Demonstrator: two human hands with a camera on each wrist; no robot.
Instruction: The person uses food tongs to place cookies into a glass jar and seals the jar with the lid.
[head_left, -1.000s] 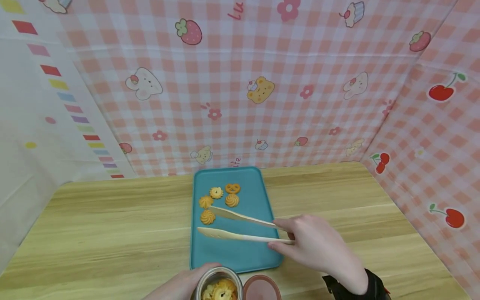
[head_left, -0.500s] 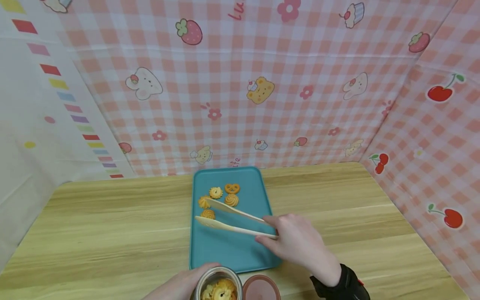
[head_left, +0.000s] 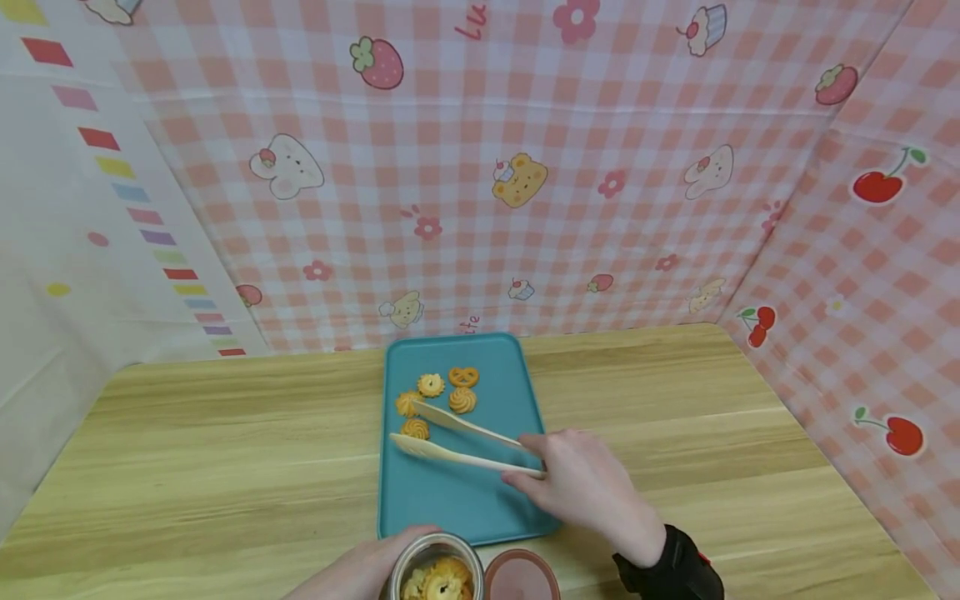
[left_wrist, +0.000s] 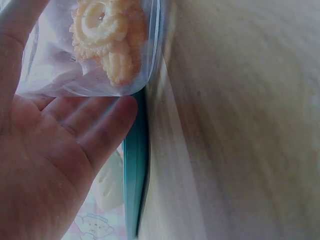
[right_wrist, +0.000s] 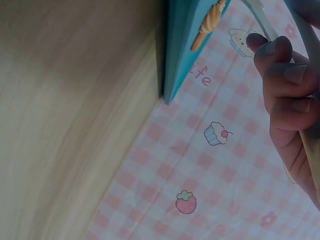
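My left hand [head_left: 367, 567] holds a clear jar [left_wrist: 55, 80] with a silvery rim, at the front edge of the head view. Cookies [head_left: 446, 581] lie inside it. In my right hand [head_left: 581, 483] I grip pale wooden tongs [head_left: 450, 454], their arms spread apart over the teal tray [head_left: 465, 512]. The upper tip overlaps a ridged cookie [head_left: 407, 403] at the tray's left side. Just below, a swirl cookie [head_left: 415, 428] lies between the two tips, partly covered by the lower one. Nothing is pinched in the tongs.
Farther back on the tray are a flower-edged cookie [head_left: 431, 384], another swirl cookie [head_left: 462, 401] and a pretzel [head_left: 463, 377]. A round reddish-brown lid [head_left: 522, 577] lies right of the jar. Behind the wooden table [head_left: 225, 450] hangs a pink checked cloth [head_left: 450, 167].
My right hand has moved left with the tongs, whose tips have gone slightly up and left to either side of the lower swirl cookie. My left hand and the jar have stayed put.
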